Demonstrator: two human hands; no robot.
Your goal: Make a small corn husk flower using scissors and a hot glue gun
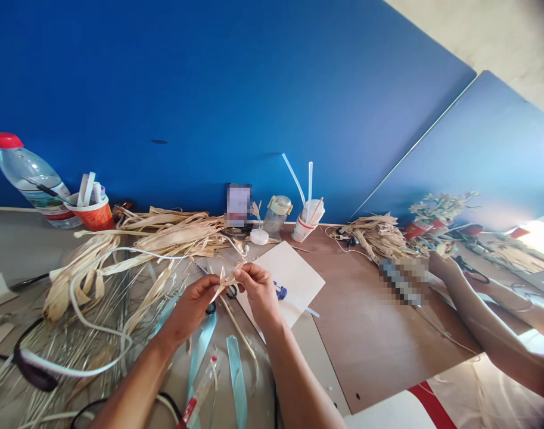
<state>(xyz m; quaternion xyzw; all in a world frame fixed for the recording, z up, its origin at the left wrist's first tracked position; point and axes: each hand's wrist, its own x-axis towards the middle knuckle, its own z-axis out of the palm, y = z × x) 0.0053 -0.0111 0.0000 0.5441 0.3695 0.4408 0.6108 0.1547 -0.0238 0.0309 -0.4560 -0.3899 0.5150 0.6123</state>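
Both hands meet over the middle of the desk around a small corn husk flower (222, 281) with pointed pale petals. My left hand (199, 302) pinches the flower low on its left side. From the right, my right hand (257, 291) pinches a husk piece at the flower's edge. A thin husk stem (239, 329) runs down below the hands; whether it joins the flower I cannot tell. Partly hidden behind the fingers are scissors (231, 291) with dark handles. Under the right hand lies a white sheet (294, 277) with a blue object (280, 291) on it.
Dried corn husks (177, 229) and thin wires (88, 333) cover the left side, crossed by a white cable (75, 286). Light-blue ribbon (236, 375) lies in front. A bottle (34, 179), cup (93, 211), jar (277, 214) and phone (239, 205) stand behind. Another person's arms (472, 316) reach in at right.
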